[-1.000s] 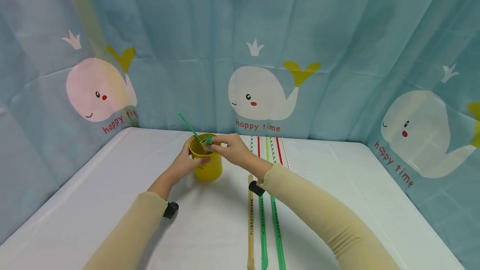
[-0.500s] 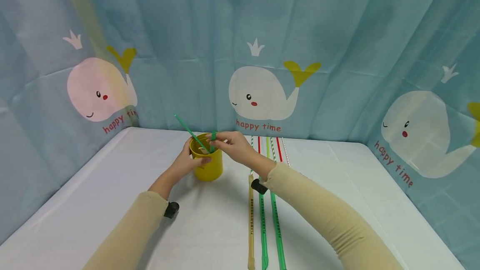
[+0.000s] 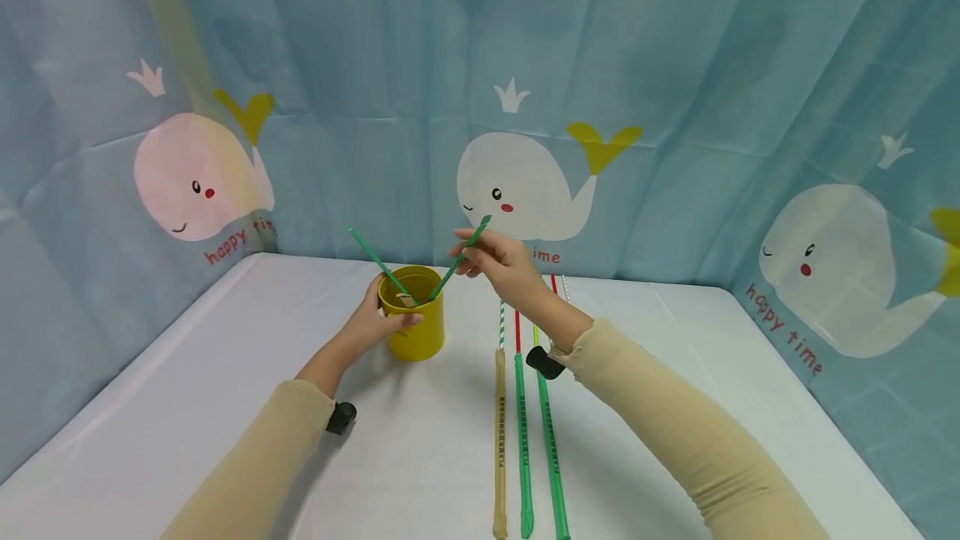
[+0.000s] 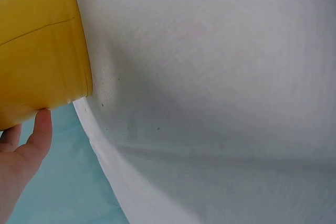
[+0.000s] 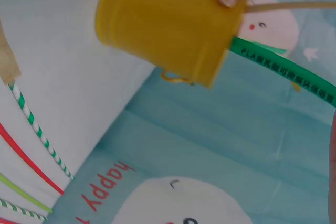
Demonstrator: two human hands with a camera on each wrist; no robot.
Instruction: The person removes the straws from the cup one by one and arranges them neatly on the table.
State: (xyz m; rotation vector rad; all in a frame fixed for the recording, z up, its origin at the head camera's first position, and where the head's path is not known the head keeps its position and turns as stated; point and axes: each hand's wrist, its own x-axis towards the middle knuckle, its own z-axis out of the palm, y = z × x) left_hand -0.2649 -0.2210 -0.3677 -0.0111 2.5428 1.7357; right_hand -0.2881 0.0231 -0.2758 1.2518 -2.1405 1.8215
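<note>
A yellow bucket (image 3: 416, 332) with small side loops stands toward the back of the white table. My left hand (image 3: 369, 325) grips it by the left side, thumb across the front near the rim; the fingers behind are partly hidden. My right hand (image 3: 498, 261), above and right of the bucket, pinches a green paper-wrapped straw (image 3: 457, 263) printed with dark lettering in the right wrist view. That straw slants down, its lower end inside the bucket. Another green straw (image 3: 375, 253) leans left out of the bucket, beside a tan strip (image 3: 406, 300) at the inner rim.
Right of the bucket, a tan-wrapped straw (image 3: 500, 440) and two green-wrapped straws (image 3: 523, 440) lie lengthwise. Beyond them are striped, red and lime straws (image 5: 31, 158), partly behind my right arm. A blue curtain (image 3: 360, 65) with whale prints hangs behind the table.
My right hand has risen from the bucket's mouth and moved right, drawing the green wrapped straw up with it. The left hand and bucket stay almost still.
</note>
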